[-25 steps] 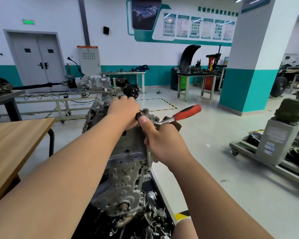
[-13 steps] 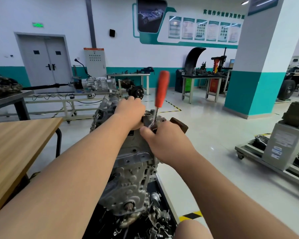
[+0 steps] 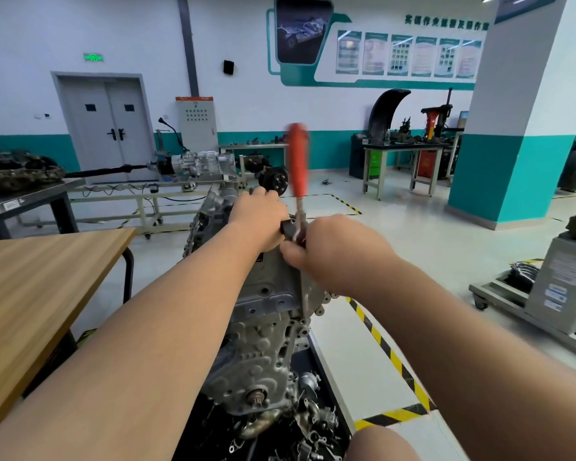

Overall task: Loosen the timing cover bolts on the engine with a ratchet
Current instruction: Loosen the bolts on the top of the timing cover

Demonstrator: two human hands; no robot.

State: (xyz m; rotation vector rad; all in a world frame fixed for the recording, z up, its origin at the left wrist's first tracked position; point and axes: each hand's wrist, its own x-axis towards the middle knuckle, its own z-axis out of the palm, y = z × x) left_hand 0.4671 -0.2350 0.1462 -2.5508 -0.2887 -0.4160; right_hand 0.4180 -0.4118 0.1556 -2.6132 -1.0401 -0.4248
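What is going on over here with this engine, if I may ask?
A person is working a ratchet at the top of the engine. The right hand grips the ratchet low, near its head, with its red handle pointing up and blurred. The left hand grips the engine's top edge beside it.

left arm: stretched forward | left hand (image 3: pixel 258 217): back up, fingers curled on ratchet (image 3: pixel 298 161) head | right arm: stretched forward | right hand (image 3: pixel 341 252): gripping ratchet low, thumb pointing left | hands: just beside each other
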